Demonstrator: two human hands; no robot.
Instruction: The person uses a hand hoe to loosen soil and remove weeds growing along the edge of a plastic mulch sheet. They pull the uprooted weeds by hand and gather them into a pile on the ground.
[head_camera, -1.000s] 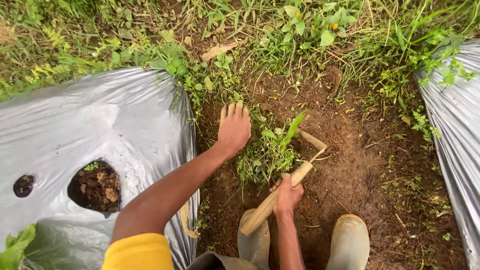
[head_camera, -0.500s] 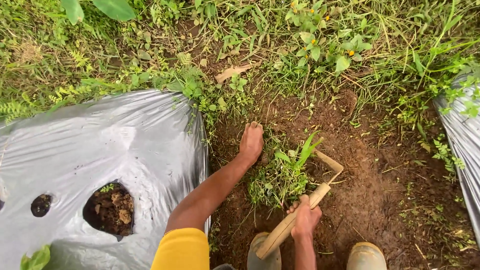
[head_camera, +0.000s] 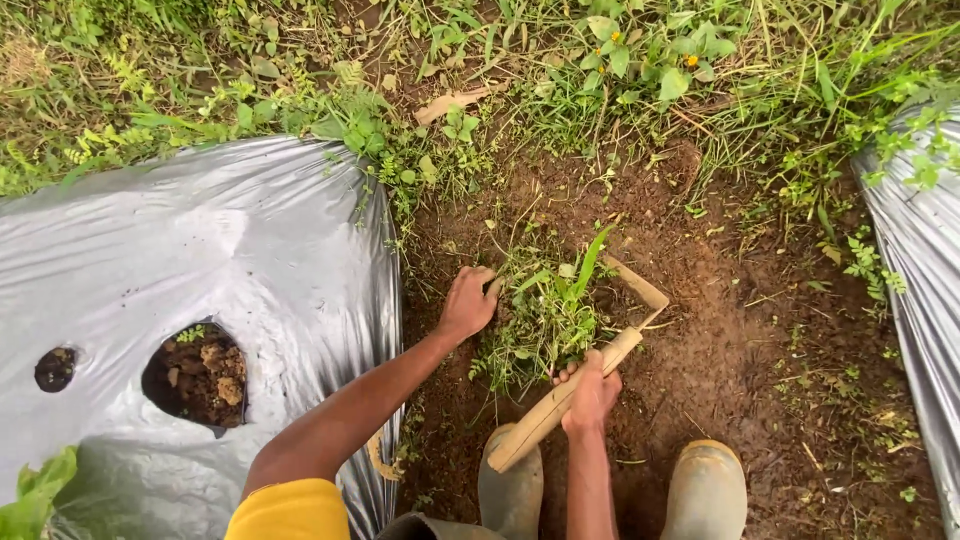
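Left hand (head_camera: 468, 303) has its fingers curled into the loose green weed clump (head_camera: 545, 315) lying directly to their right. Right hand (head_camera: 590, 393) is clamped on the mud-coated wooden-handled hoe (head_camera: 568, 395), whose handle runs diagonally and whose blade sits beyond the clump.

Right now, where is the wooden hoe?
Head view, lower centre: the hoe lies slanted in the right hand, its blade beside the weed clump, above the boots.

Head-worn view, steeply down, close over soil (head_camera: 720, 340)
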